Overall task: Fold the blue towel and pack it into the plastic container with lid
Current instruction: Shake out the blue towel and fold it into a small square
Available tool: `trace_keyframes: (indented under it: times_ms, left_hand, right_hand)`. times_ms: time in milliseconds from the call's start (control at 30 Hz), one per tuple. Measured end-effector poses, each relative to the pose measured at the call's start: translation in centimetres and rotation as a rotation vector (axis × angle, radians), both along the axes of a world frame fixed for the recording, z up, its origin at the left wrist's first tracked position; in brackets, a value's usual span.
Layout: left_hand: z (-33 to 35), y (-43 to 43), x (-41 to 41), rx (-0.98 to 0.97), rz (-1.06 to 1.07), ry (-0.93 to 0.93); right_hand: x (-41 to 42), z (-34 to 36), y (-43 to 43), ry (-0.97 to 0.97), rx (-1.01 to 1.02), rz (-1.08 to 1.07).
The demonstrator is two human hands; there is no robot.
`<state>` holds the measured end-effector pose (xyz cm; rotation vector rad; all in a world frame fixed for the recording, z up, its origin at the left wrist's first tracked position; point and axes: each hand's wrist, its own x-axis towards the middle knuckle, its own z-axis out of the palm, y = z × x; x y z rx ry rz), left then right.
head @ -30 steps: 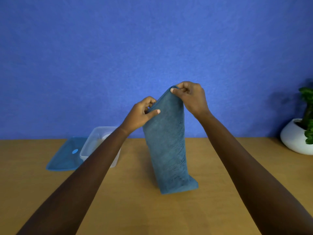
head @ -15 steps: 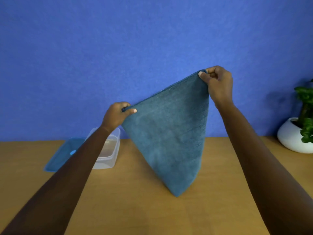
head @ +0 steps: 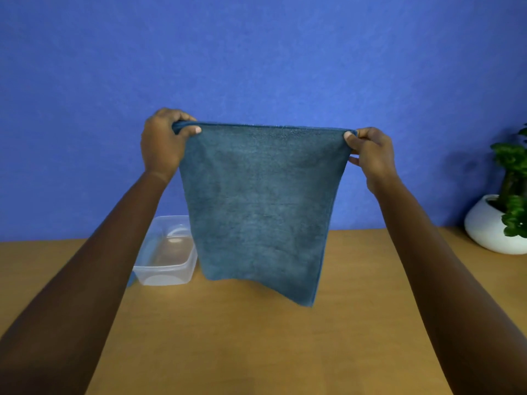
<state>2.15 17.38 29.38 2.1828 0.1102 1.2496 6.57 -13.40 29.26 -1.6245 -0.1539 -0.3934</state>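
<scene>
The blue towel [head: 259, 206] hangs spread out flat in the air above the wooden table [head: 256, 343], its lower edge just clear of the tabletop. My left hand [head: 164, 146] pinches its top left corner. My right hand [head: 370, 155] pinches the top right corner, so the top edge is stretched level between them. Behind my left forearm stands the clear plastic container [head: 166, 260], open and with nothing in it; the towel covers its right edge. Only a blue sliver of the lid [head: 130, 280] shows at the container's left, the remainder hidden by my forearm.
A white pot with a green plant [head: 496, 226] stands at the table's back right. A blue wall closes off the far side of the table.
My hands have drawn apart and levelled out, opening the towel from a narrow hanging strip into a full flat sheet. Its lower end has lifted off the table.
</scene>
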Motion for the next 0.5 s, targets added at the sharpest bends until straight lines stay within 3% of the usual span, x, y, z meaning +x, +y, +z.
trace_keyframes:
  times_ms: [500]
  left_hand:
    - [-1.4, 1.8, 0.6, -0.119, 0.036, 0.060]
  right_hand:
    - [1.0, 0.1, 0.0, -0.026, -0.068, 0.101]
